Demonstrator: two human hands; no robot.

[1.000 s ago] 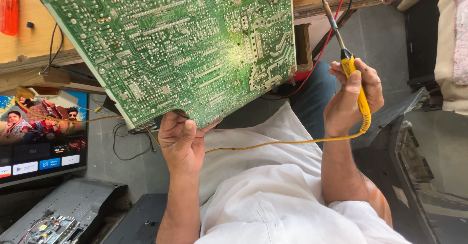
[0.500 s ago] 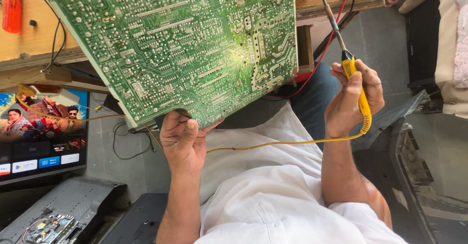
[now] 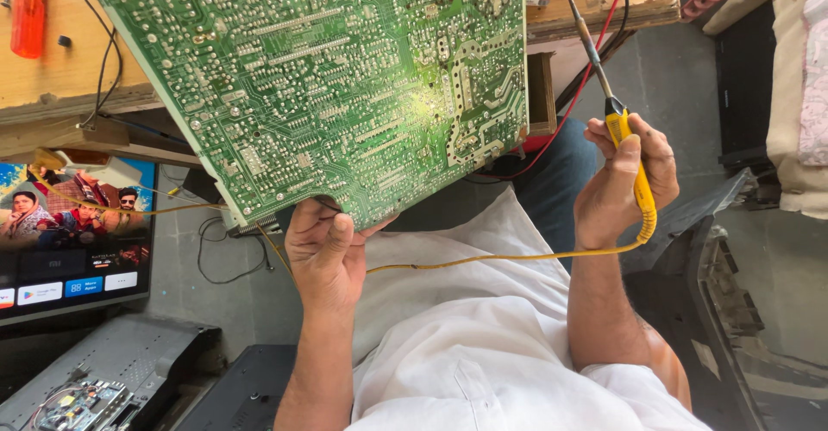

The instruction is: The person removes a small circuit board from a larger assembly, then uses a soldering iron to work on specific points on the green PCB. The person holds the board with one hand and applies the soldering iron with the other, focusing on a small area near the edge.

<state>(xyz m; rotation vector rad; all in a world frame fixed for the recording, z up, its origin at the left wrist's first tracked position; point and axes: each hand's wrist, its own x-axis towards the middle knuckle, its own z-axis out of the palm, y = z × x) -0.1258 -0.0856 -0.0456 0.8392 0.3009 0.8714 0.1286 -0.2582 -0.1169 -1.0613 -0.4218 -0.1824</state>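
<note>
1. The green circuit board (image 3: 345,86) fills the top of the view, solder side toward us and tilted. Its upper edge runs out of the picture, so its full outline cannot be seen.
2. Behind it is a wooden workbench (image 3: 60,78), mostly hidden by the board. Only strips at the left and top right show.
3. The person's white shirt (image 3: 483,353) takes up the bottom middle, cut off by the lower edge.
4. At lower left a screen (image 3: 69,233) shows a bright picture and is partly cut by the left edge.
5. An opened grey device (image 3: 95,379) lies below the screen. Its insides are too small to make out.
6. The left hand (image 3: 323,254) is closed on the board's lower edge, thumb on the near face. The fingers behind the board are hidden.
7. The right hand (image 3: 625,181) is wrapped around the yellow handle of a soldering iron (image 3: 617,125). The tip points up toward the bench, just clear of the board's right edge.
8. The iron's yellow cord (image 3: 500,259) runs left across the shirt toward the left hand. Where it ends is hidden.
9. Red and black wires (image 3: 595,60) hang from the bench behind the iron.
10. An orange screwdriver handle (image 3: 28,17) lies on the bench at top left, its blade not visible.
</note>
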